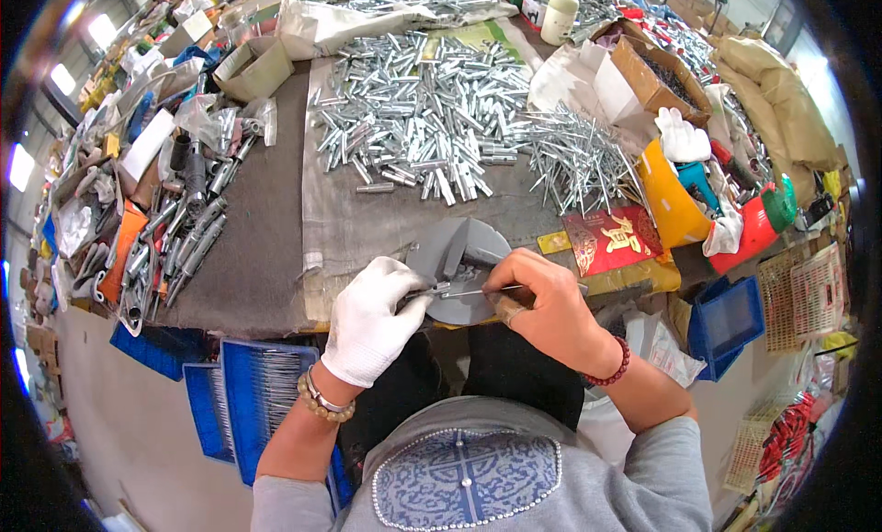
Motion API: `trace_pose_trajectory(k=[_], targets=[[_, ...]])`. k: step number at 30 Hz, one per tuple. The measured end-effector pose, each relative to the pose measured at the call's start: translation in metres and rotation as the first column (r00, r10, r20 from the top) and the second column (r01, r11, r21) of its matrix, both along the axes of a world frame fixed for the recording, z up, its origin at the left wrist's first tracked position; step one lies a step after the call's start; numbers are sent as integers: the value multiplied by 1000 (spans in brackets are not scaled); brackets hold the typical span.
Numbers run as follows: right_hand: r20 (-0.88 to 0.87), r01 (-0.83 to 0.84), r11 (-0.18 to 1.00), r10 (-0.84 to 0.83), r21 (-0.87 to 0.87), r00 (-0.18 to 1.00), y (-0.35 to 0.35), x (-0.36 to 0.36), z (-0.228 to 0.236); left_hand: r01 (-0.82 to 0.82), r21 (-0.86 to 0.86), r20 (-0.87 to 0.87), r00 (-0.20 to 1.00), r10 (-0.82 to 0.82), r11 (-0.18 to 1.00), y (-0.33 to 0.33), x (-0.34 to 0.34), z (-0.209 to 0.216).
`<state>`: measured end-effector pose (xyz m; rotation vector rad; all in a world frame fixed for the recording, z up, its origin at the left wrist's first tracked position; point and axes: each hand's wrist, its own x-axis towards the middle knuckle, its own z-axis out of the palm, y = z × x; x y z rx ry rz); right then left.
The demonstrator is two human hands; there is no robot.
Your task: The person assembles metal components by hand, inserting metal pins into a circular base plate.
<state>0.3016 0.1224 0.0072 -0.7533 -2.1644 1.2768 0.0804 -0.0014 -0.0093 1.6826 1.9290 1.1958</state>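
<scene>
My left hand, in a white knitted glove, pinches a short shiny metal tube between thumb and fingers. My bare right hand is closed on a thin metal rod, whose left end is at the tube; whether it is inside I cannot tell. Both hands are just above a round grey dish-like fixture with a raised block, at the table's front edge. Beyond them lies a big heap of similar metal tubes. To its right is a tangled pile of thin rods.
A red card with gold print lies right of the fixture. Sockets and metal tools crowd the table's left side. An open cardboard box and a yellow container stand right. Blue crates with rods sit below left.
</scene>
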Motion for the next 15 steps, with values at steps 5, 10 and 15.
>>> trace_pose_trajectory(k=[5,10,15], targets=[[120,-71,835,6,545,993,-1,1,-1,-3,19,-91,996,4,1000,2,3,2],[245,-134,667,-74,733,967,-4,4,4,0,-27,-147,989,-4,1000,1,3,3],[240,-135,618,-89,775,967,-4,7,2,14,-61,-92,996,-20,998,-2,5,4]])
